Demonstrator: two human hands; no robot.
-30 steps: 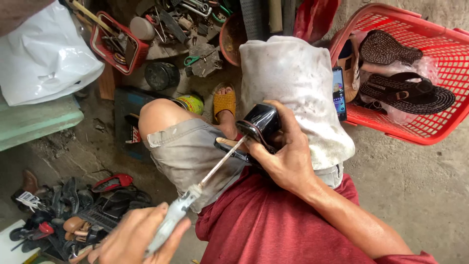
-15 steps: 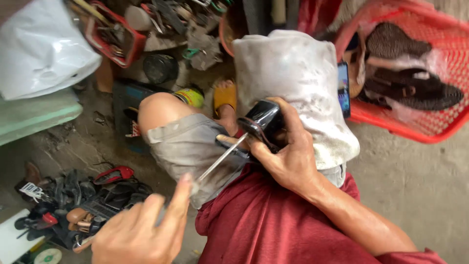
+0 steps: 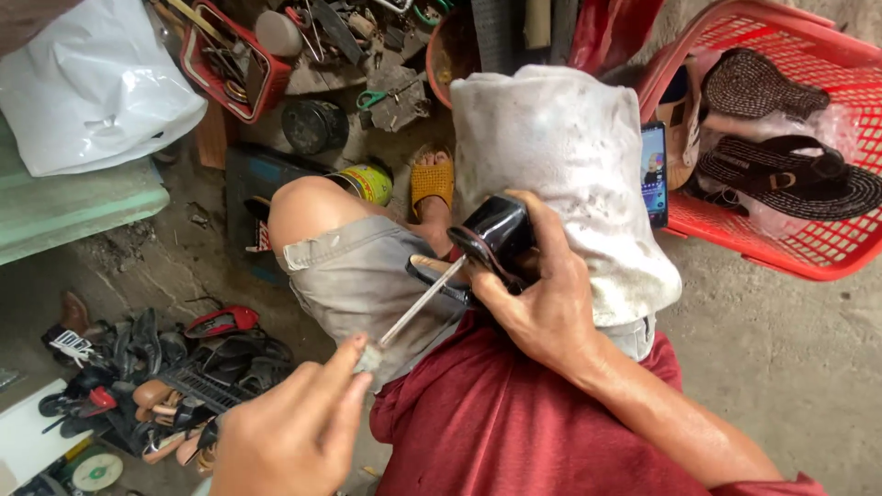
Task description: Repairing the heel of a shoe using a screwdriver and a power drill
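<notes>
Black and glossy, the shoe (image 3: 491, 234) rests on a pale cloth (image 3: 560, 174) draped over the person's right knee, and the right hand (image 3: 542, 303) clamps it there, fingers curled round its heel end and thumb pressed on a strap. The left hand (image 3: 294, 432) pinches the handle end of a thin metal tool (image 3: 423, 301), fingers pressed together around it, its tip lying against the shoe's edge near the strap. Judging by this, the step in hand is working the tool along the shoe's seam or sole edge; the next move calls for a steady grip on the shoe and a controlled slide of the tip, kept clear of the right thumb just beside it. A phone (image 3: 653, 173) sits between the draped knee and a red basket (image 3: 781, 248) holding woven sandals (image 3: 790, 174). On the floor lie a heap of worn shoes (image 3: 165, 377), a yellow tin (image 3: 367, 184), a white bag (image 3: 92, 87) and a red tool tray (image 3: 230, 55), all well apart from the hands.
</notes>
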